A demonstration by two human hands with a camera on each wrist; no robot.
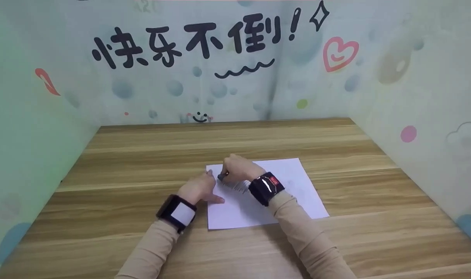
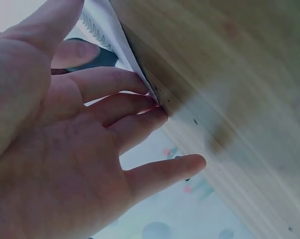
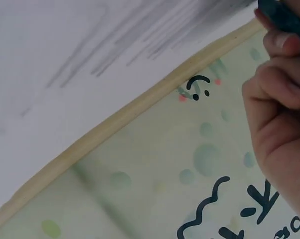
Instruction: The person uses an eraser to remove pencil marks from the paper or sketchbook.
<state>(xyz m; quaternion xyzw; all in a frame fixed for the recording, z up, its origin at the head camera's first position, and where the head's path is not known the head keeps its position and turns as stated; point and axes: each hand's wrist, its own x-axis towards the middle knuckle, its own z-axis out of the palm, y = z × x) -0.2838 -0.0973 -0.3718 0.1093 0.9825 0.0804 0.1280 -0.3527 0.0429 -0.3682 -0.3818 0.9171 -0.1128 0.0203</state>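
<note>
A white sheet of paper (image 1: pixel 235 215) lies on the wooden table, with a band of short grey strokes (image 1: pixel 235 186) near its upper left. My right hand (image 1: pixel 241 169) grips a thick, dark teal pen-like tool (image 3: pixel 285 19), its lower end at the left end of the strokes. Most of the tool is hidden by the fingers. My left hand (image 1: pixel 197 188) rests at the sheet's left edge, thumb spread over the paper. In the left wrist view its extended fingertips (image 2: pixel 140 79) meet the paper's edge. Parallel grey lines (image 3: pixel 155 37) show close up in the right wrist view.
The wooden table (image 1: pixel 154 155) runs back to a printed backdrop (image 1: pixel 235 97) with black lettering and bubbles. Pale side panels (image 1: pixel 421 97) stand at left and right. Both wrists wear dark bands (image 1: pixel 177 213).
</note>
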